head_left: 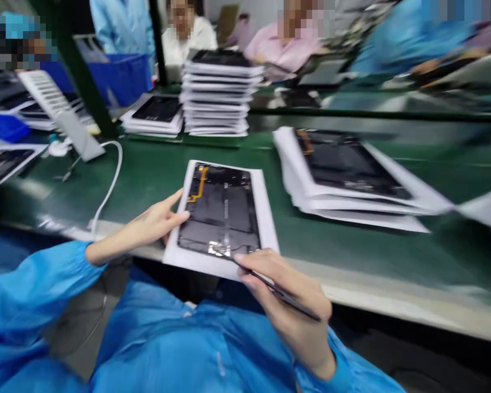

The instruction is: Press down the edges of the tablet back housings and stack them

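A black tablet-like panel (215, 218) with an orange flex strip (202, 183) lies on a white sheet (268, 207) at the table's near edge. My left hand (155, 221) rests at the left side of the panel and sheet, its thumb and a finger apart at the edge. Between the fingers of my right hand (288, 300) is a dark, slim tool like tweezers (284, 295). Its tip reaches the bright parts at the panel's lower edge; whether it touches them is too small to tell.
Panels and white sheets are stacked on the right (323, 202) and at the back (216, 103). A white device (73, 123) with a cable stands at left, near a blue bin (118, 79). Several people sit or stand across the green table (147, 158).
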Demonstrator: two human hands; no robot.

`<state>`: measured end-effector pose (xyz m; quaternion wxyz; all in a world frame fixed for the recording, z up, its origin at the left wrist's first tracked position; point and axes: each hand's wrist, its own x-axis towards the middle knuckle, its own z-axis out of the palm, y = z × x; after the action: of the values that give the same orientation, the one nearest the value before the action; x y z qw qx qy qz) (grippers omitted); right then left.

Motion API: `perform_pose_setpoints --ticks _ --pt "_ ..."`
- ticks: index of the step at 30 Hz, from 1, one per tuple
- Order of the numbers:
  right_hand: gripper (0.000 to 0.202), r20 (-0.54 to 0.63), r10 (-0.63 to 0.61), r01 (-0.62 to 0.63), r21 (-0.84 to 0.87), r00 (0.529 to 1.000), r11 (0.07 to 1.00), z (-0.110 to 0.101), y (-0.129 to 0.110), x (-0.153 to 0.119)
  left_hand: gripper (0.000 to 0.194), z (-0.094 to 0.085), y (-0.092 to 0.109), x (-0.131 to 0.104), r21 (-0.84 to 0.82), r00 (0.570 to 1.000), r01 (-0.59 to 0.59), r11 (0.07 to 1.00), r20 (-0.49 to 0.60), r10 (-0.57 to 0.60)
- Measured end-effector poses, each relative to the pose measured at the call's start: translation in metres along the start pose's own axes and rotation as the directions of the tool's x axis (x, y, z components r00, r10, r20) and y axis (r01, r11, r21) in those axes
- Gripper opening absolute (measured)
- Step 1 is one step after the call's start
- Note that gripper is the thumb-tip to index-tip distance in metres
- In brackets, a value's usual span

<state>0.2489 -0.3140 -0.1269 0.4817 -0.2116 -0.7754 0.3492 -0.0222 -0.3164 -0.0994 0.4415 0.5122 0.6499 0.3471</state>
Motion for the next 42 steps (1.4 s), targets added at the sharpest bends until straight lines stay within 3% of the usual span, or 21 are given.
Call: perform_pose_setpoints --ticks 3,6,9,11,13,18,25,31,42 --pt "0.040 0.119 -0.019 0.026 -0.058 0.993 0.998 0.022 -0.001 0.003 0.056 -0.016 -0.009 -0.011 0.410 0.981 -0.121 0.904 -0.089 0.171" --pt "0.041 0.150 -0.070 0.094 -0.159 0.986 0.983 0.034 0.000 0.003 0.033 -0.021 -0.014 -0.028 0.652 0.930 -0.295 0.699 0.029 0.366" --pt "0.038 0.154 -0.105 0.141 -0.246 0.982 0.959 0.040 0.003 0.005 0.030 -0.016 -0.024 -0.037 0.610 0.841 -0.503 0.612 0.183 0.509" --pt "0.033 0.178 -0.117 0.164 -0.282 0.977 0.945 0.043 0.005 0.009 0.025 -0.012 -0.032 -0.037 0.535 0.788 -0.588 0.606 0.210 0.578" --pt "0.030 0.209 -0.120 0.182 -0.308 0.971 0.934 0.046 0.007 0.012 0.020 -0.009 -0.038 -0.036 0.482 0.767 -0.622 0.617 0.214 0.605" --pt "0.032 0.184 -0.149 0.205 -0.343 0.972 0.917 0.054 0.010 0.015 0.012 -0.002 -0.039 -0.035 0.432 0.794 -0.590 0.682 0.159 0.586" --pt "0.035 0.113 -0.135 0.162 -0.285 0.984 0.945 0.051 0.012 0.011 0.017 0.006 -0.031 -0.031 0.528 0.814 -0.561 0.638 0.212 0.540" --pt "0.035 0.086 -0.108 0.127 -0.258 0.990 0.958 0.050 0.012 0.011 0.018 -0.001 -0.030 -0.026 0.377 0.844 -0.531 0.759 0.146 0.517" --pt "0.029 0.120 -0.165 0.192 -0.264 0.979 0.945 0.050 0.012 0.013 0.016 -0.007 -0.032 -0.025 0.360 0.842 -0.534 0.765 0.145 0.519"
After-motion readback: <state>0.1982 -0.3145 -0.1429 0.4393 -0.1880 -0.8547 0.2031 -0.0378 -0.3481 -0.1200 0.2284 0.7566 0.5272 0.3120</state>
